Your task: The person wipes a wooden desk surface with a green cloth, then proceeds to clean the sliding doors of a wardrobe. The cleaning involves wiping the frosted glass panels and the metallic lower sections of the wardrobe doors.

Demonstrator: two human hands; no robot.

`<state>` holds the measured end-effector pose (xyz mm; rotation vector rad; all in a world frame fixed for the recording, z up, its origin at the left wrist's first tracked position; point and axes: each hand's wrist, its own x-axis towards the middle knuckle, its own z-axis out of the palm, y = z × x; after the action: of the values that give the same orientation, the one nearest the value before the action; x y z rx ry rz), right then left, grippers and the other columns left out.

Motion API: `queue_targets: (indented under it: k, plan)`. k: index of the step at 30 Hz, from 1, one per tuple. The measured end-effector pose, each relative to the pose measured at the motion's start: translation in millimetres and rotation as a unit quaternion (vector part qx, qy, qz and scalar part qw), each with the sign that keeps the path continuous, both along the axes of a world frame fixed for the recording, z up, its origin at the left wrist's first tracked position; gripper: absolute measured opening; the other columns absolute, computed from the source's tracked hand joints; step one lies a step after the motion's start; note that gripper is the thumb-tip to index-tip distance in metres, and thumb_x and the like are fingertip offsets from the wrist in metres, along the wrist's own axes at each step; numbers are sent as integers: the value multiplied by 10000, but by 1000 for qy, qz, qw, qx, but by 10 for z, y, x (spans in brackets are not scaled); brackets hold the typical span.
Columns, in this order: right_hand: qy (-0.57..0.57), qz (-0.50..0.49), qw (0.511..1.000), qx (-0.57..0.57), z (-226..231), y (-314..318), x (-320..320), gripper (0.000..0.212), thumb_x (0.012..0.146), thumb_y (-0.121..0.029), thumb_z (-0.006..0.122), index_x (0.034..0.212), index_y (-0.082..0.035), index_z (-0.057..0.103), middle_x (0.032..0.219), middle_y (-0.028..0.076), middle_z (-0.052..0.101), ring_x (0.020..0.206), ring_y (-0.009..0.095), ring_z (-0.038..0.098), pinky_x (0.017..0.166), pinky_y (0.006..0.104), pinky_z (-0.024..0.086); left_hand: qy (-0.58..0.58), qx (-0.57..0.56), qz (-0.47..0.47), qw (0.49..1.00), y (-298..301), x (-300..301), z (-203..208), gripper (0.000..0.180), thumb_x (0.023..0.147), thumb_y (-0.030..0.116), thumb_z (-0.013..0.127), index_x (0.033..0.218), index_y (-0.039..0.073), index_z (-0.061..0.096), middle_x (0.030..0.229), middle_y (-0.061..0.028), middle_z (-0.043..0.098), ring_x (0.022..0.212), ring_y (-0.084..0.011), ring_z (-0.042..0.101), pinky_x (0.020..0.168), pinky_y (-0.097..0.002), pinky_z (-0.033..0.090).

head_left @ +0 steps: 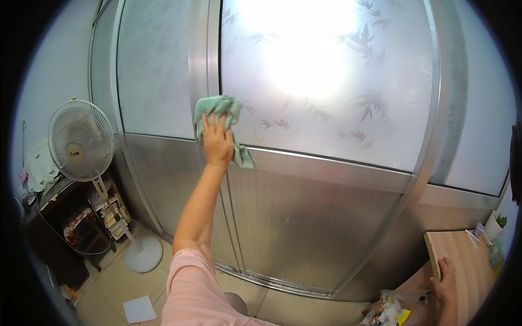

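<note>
My left arm reaches up to a sliding door of silvery metal and frosted glass. Under my left hand a green cloth is pressed against the upright metal frame between two panels. The fingers lie spread over the cloth, and its loose end hangs below and right of the wrist. At the lower right my right hand rests on the edge of a wooden tabletop, fingers extended, holding nothing that shows. Leaf patterns mark the large glass panel right of the cloth.
A white standing fan is at the left beside a dark shelf with books. White paper lies on the tiled floor. A plastic bag sits by the table, and a potted plant stands on it. A metal track runs below the door.
</note>
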<state>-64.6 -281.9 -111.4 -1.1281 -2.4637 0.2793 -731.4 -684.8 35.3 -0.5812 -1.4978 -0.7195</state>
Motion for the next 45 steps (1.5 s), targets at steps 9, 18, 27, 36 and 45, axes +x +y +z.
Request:
queue_targets:
  k: [9,18,27,36,45]
  plan:
    - [-27,9,1000,12,49,0,-17,728,681,-86,708,1365,-47,460,1486,183,342,1374,364,310,1152,423,248,-186,-20,-12,982,169,318,-1989,473,927,168,518,1374,22,460,1476,-257,315,1405,-458,207,1095,-557,223]
    - [-32,14,999,6,-25,68,-11,715,722,-78,665,1397,-67,432,1502,168,331,1391,352,298,1157,417,242,-117,103,-50,987,122,-128,-991,485,998,279,430,1412,27,417,1520,-258,255,1435,-432,146,1090,-553,205]
    - [-23,29,999,-23,101,-10,-133,688,762,-82,636,1414,-62,418,1517,149,316,1406,332,285,1164,413,230,-307,35,-76,948,587,660,-3151,495,1014,284,391,1424,8,394,1533,-301,178,1445,-441,104,1077,-559,205]
    - [22,48,995,-79,-20,122,-56,657,823,-121,600,1444,-67,394,1546,134,273,1433,299,246,1174,413,192,-96,29,-83,992,594,279,-1557,476,999,256,415,1411,19,411,1514,-311,218,1426,-481,124,1088,-568,186]
    - [-25,17,997,-69,57,65,-169,697,829,-167,612,1468,-77,349,1553,134,256,1438,302,232,1174,415,181,-378,279,-142,871,935,550,-4054,461,984,199,383,1389,-19,375,1516,-295,211,1423,-416,164,1143,-511,129]
